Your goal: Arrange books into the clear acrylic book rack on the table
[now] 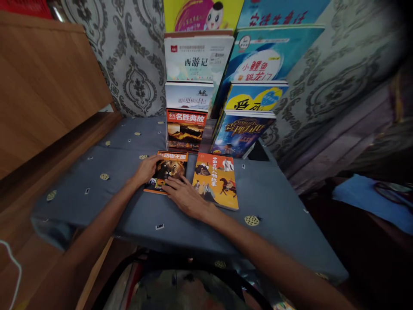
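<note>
A small book with a lion's face on its dark cover (176, 167) lies on the cloth-covered table. My left hand (147, 169) is closed on its left edge, fingers over the upper left corner; the thumb is hard to make out. Across the lower right part of the cover rests my right hand (187, 196), open, fingers spread and flat. Right beside it, an orange book with painted figures and a horse (217, 178) lies flat, untouched by either hand.
Behind the two books, a tiered display holds upright books in two columns, including a red-topped book (187, 129) and a dark blue book (240, 133). The table has a grey-blue patterned cloth (129, 224). A wooden cabinet (48, 82) stands left; patterned curtain (138, 82) hangs behind.
</note>
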A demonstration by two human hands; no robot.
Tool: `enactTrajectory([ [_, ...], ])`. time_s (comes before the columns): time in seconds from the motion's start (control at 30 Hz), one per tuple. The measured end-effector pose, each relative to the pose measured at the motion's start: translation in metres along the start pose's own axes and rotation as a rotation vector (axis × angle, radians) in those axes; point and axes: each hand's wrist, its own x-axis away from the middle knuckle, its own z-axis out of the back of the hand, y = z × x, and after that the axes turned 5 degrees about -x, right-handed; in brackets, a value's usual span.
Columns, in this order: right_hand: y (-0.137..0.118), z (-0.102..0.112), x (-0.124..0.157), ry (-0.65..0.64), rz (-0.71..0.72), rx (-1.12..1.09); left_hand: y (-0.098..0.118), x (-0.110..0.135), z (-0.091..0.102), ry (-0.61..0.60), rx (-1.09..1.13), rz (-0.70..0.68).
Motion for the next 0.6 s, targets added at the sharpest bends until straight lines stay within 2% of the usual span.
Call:
enactTrajectory([
  [0.17,0.002,-0.003,0.0,0.016,0.004,-0.035,-0.001,-0.001,-0.001,0.001,-0.004,0.015],
  [0.3,0.014,0.005,0.0,-0.011,0.013,-0.135,0.005,-0.003,0.003,-0.03,-0.051,0.023],
  [0.47,0.055,0.026,-0.006,0.038,-0.183,-0.132,0.026,-0.011,0.013,-0.133,-0.244,0.062],
  [0.6,0.088,0.031,-0.013,0.058,-0.315,-0.045,0.044,-0.019,0.015,-0.194,-0.411,0.118],
])
